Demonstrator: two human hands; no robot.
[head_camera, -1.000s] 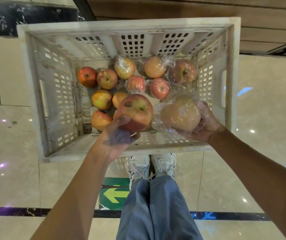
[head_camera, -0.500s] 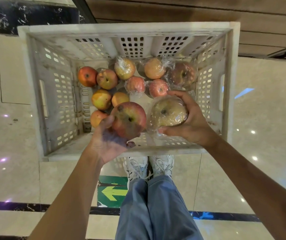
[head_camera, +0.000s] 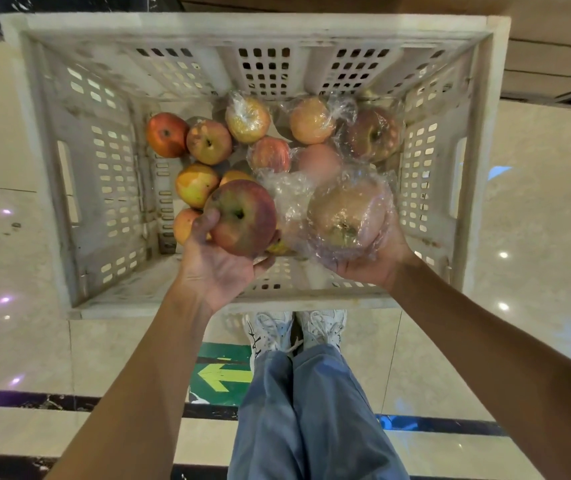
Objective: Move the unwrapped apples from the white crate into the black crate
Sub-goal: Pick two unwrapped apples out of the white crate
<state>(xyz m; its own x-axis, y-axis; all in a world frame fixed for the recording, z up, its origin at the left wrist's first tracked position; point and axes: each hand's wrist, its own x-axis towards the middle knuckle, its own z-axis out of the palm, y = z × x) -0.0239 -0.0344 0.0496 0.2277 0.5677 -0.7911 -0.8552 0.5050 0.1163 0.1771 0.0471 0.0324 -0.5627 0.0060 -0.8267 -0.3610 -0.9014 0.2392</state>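
Nearest, blue jeans [head_camera: 311, 427] and white sneakers [head_camera: 270, 332] stand on a glossy tile floor [head_camera: 17, 341], beside a green sticker [head_camera: 223, 375] with a yellow arrow. Over the near side of the crate, the left hand [head_camera: 218, 268] cups an unwrapped apple [head_camera: 241, 216], palm up, with the thumb curled against the apple's side. Just beside it, the right hand [head_camera: 370, 261] cradles a wrapped apple [head_camera: 346, 213] in crinkled clear film, fingers curled beneath. Below them, the white crate [head_camera: 138, 308] holds the rest. Bare apples [head_camera: 209, 142] cluster in its left half, perhaps five, as one is mostly hidden behind the held fruit. Five film-wrapped apples [head_camera: 311, 120] fill the right half, toward the far wall.
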